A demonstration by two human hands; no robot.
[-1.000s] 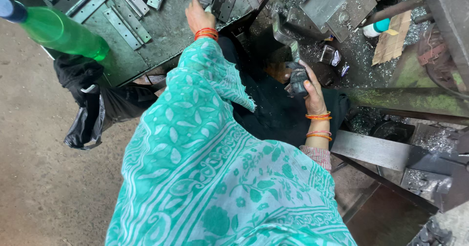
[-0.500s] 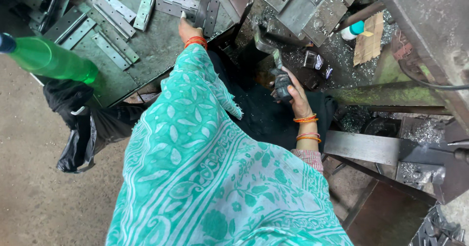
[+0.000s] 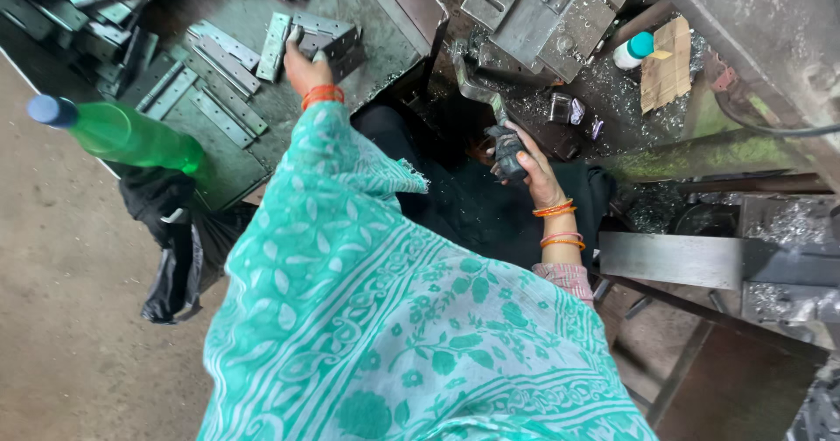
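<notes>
Fingers of the right hand point(image 3: 525, 157) are wrapped round a dark handle point(image 3: 506, 148) at the edge of the press bed point(image 3: 612, 91), which is strewn with metal shavings; the grip looks firm. Farther out to the left, the left hand point(image 3: 302, 69) reaches over the green tray point(image 3: 262, 135) and its fingertips close on a flat grey metal strip point(image 3: 319, 31), one of many lying loose there. By the look of it, this is the pick-up part of a feed-and-press cycle: a blank is being taken while the lever is held ready. Lifting that strip clear of its neighbours calls for a clean pinch, then a carry across to the die block point(image 3: 534, 12).
</notes>
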